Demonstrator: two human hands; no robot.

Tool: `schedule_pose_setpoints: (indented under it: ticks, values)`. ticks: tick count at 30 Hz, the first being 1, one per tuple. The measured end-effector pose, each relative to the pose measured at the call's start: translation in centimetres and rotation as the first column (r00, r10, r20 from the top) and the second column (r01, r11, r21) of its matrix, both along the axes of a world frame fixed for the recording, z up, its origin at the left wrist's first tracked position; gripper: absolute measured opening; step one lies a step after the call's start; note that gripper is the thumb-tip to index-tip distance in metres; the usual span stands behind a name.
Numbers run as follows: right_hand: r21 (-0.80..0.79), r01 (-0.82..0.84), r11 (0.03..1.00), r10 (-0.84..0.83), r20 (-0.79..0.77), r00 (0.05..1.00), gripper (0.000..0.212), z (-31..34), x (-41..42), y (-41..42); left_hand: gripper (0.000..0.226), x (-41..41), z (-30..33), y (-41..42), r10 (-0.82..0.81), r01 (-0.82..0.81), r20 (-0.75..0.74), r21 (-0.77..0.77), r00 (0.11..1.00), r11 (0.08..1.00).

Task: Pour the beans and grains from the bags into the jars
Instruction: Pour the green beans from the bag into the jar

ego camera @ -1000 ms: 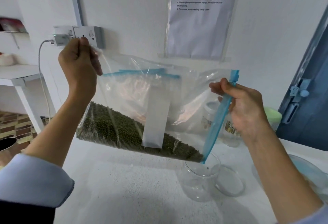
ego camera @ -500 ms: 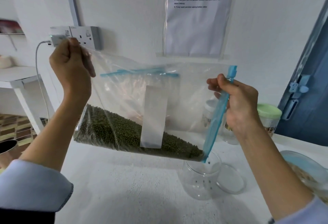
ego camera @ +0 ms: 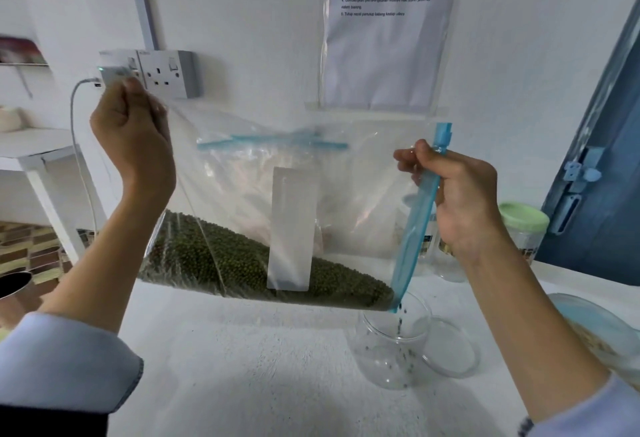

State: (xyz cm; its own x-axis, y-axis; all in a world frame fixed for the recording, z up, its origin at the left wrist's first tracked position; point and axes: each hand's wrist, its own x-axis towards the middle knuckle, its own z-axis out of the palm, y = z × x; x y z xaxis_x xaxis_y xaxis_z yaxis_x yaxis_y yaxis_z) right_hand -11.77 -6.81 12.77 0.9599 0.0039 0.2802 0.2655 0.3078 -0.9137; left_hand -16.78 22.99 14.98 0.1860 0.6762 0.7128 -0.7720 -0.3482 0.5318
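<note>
Streaming now: beans from bag into jar.

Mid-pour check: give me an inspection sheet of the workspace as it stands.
Surface: white table, bare in front.
Job's things: zip bag of green beans tilted, corner trickling into open clear jar; its lid lies beside it.
Clutter: green-lidded jar and another bag at right.
Grippers: left hand raises bag's bottom corner; right hand grips blue zip edge.
Cables: white lead from wall socket.
Surroundings: instruction sheet, blue door.
</note>
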Motion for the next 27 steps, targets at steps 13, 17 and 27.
schedule_pose_setpoints:
  ticks: [13, 17, 27]
  values:
    - [0.001, -0.040, 0.999, 0.040, 0.016, 0.999, 0.012, 0.1, 0.2, 0.2, 0.038, -0.2, -1.0, 0.3, -0.008, 0.008, 0.018, -0.017, 1.000, 1.000]
    - [-0.044, -0.074, 0.996, 0.075, 0.018, 0.997, 0.012, 0.0, 0.2, 0.4, 0.038, -0.2, -1.4, 0.3, 0.019, -0.020, -0.026, -0.009, 0.999, 1.000]
    - [-0.021, -0.028, 0.999, 0.029, 0.033, 0.999, 0.013, -0.2, 0.6, 0.7, 0.039, -0.1, -1.8, 0.6, 0.020, -0.020, -0.011, -0.024, 1.000, 1.000]
